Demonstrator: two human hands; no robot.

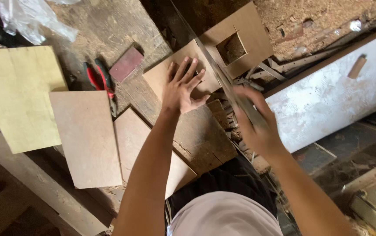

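Saw blade (216,65) runs diagonally, upper-left from right hand (255,122).

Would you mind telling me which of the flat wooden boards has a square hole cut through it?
The brown board at the top, beyond the left hand; the other boards lying nearer the person are uncut.

Bare worn wooden worktop (109,26) lies open above the red-handled pliers (100,81). Left of them, the pale yellow square plywood panel (17,96) and brown rectangular board (87,135) block passage.
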